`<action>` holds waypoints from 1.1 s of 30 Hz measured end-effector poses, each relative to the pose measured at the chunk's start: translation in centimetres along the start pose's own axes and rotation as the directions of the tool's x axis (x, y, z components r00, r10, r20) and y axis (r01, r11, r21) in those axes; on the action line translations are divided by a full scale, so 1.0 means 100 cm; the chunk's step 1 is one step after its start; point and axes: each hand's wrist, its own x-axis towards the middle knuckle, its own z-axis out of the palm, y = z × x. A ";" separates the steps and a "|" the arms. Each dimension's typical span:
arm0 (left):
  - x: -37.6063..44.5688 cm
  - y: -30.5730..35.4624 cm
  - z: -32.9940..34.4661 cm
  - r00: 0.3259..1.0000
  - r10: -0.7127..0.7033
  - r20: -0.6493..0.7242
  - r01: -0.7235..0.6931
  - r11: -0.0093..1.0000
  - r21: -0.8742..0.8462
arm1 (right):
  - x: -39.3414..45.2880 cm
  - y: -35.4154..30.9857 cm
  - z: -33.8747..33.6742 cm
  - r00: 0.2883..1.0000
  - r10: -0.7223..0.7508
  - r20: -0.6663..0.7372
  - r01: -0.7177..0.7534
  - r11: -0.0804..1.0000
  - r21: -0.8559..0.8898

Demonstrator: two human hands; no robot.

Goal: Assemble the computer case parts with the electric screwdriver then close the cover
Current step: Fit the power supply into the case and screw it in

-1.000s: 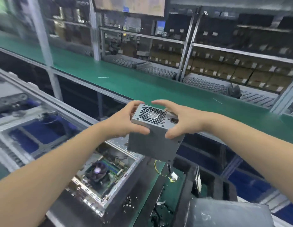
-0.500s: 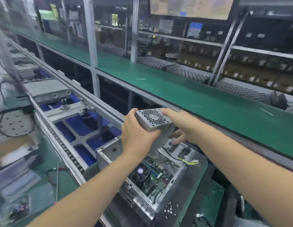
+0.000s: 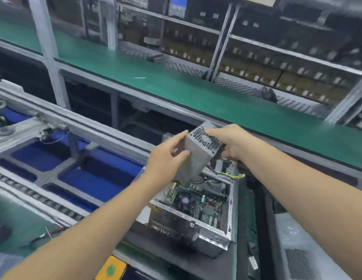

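a: what has each grip got hold of?

b: both are on the power supply (image 3: 198, 156). the left hand (image 3: 168, 158) clasps its near left side, thumb across the plain grey face, fingers curled round the far edge. the right hand (image 3: 229, 143) lies over the top right, fingers spread across the perforated fan grille, thumb tucked under the right side. neither grip is slack; both are closed round the box.

a: what differs from half a second ago?

b: the box has tipped. earlier the grille faced nearly straight up and the body hung behind the left hand; now the grille end points up and away, and the long plain side slopes down toward the case. the left hand has slid from under the grille to the side.

a: and where is it relative to the case?

b: above the far end of the open computer case (image 3: 196, 211), lower corner just over the motherboard (image 3: 196, 201), whether touching i cannot tell. its cable bundle (image 3: 232, 175) trails to the right over the case's far rim.

a: further out?

b: the case lies on a dark mat on the desk (image 3: 234, 257). a blue-floored conveyor frame (image 3: 91, 178) runs to the left, a green belt (image 3: 196, 91) beyond, with blurred racks (image 3: 277, 57) behind.
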 end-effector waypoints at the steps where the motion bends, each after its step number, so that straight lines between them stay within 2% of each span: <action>1: 0.003 -0.002 -0.006 1.000 -0.006 0.007 0.006 0.999 -0.031 | -0.004 -0.003 0.001 1.000 0.009 -0.011 -0.009 1.000 -0.008; 6: 0.015 -0.012 -0.022 0.999 -0.036 0.029 0.039 0.994 -0.105 | -0.011 -0.016 0.004 0.997 0.049 -0.063 -0.052 0.998 -0.045; 9: 0.016 -0.017 -0.027 0.997 -0.039 0.070 0.046 0.994 -0.098 | -0.013 -0.021 0.006 0.997 0.037 -0.072 -0.043 0.995 -0.086; 13: 0.018 -0.017 -0.030 0.995 -0.034 0.090 0.050 0.981 -0.190 | -0.014 -0.020 0.004 0.995 0.009 -0.103 -0.022 0.992 -0.124; 15: 0.020 -0.011 -0.028 0.988 -0.054 0.146 0.086 0.970 -0.226 | -0.015 -0.021 0.004 0.994 -0.010 -0.108 -0.007 0.988 -0.154; 18: 0.013 0.000 -0.018 0.950 -0.067 0.306 0.150 0.954 -0.258 | -0.018 -0.024 0.007 0.989 -0.048 -0.137 0.016 0.973 -0.231; 19: 0.008 0.001 -0.013 0.950 -0.062 0.306 0.144 0.957 -0.252 | -0.019 -0.024 0.008 0.988 -0.059 -0.144 0.020 0.966 -0.259; 22: -0.003 -0.003 0.004 0.989 -0.067 0.135 0.099 0.965 -0.244 | -0.019 -0.026 0.009 0.982 -0.127 -0.142 0.068 0.929 -0.363; 27: 0.005 -0.002 -0.001 0.984 -0.128 -0.125 0.078 0.936 -0.343 | -0.010 -0.022 -0.009 0.987 -0.156 -0.039 0.142 0.960 -0.243; 30: 0.018 -0.001 -0.010 0.969 -0.202 -0.143 0.122 0.891 -0.437 | -0.007 -0.009 -0.022 0.986 -0.167 -0.010 0.163 0.972 -0.168; 33: 0.022 -0.002 -0.006 0.943 -0.311 -0.120 0.213 0.838 -0.503 | -0.001 0.012 -0.030 0.988 -0.157 0.007 0.156 0.970 -0.189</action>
